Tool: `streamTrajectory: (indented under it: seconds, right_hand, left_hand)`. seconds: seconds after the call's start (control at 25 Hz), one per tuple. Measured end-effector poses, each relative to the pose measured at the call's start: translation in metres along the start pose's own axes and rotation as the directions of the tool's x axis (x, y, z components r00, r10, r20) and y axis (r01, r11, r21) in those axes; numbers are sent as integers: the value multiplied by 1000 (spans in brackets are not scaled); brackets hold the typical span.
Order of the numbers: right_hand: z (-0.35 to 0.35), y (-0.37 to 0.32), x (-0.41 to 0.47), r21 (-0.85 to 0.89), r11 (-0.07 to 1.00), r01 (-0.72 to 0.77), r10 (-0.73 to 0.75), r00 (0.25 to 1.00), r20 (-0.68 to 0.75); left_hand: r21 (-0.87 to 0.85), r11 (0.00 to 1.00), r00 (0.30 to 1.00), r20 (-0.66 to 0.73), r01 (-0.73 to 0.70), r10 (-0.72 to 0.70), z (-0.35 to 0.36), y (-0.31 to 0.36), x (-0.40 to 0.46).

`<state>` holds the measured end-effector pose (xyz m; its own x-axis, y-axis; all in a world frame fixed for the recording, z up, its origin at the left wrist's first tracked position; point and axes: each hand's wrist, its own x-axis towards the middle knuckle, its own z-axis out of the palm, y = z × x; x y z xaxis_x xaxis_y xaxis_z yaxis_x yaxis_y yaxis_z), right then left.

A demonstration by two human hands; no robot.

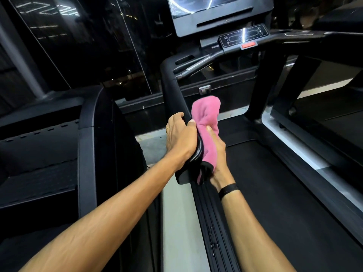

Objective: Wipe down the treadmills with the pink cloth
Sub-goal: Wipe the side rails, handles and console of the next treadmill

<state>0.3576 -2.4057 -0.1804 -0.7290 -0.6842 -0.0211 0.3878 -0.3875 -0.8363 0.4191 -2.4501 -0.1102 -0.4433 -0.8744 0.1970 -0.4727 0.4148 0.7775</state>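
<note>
A black treadmill fills the view, and its left handrail (172,97) runs down toward me and ends near the picture's middle. My left hand (179,134) grips the top of that rail near its end. My right hand (217,158) holds the pink cloth (206,118) against the rail's inner side, thumb pressed on the fabric. The cloth bunches up above my thumb and hangs down past the rail's end. A black band sits on my right wrist.
The treadmill belt (275,193) lies at the right, with the console screen (218,14), control panel (243,35) and red stop button (248,45) ahead. A second treadmill (49,154) stands at the left. Dark glass walls rise behind.
</note>
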Motion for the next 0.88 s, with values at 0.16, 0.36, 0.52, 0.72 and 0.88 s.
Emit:
streamTrajectory:
  seconds: [0.16,0.36,0.52,0.72,0.88]
  right_hand:
    - [-5,18,-20,92,986,-138,143,988,-54]
    - [6,-8,9,17,991,-132,131,991,31]
    - [3,-6,-3,-34,963,-268,269,963,19]
    - [-2,-8,-19,-122,957,-263,261,965,-34]
    - [4,-18,9,-193,970,-147,153,988,18]
  left_hand:
    - [15,1000,1000,-12,-5,6,0,1,0]
    - [0,1000,1000,-20,-13,13,1,-1,2]
    - [-46,999,1000,-22,-10,9,1,-3,1]
    - [-84,996,999,-33,-16,14,-1,-3,1]
    - [-46,999,1000,-6,-27,27,0,-3,0]
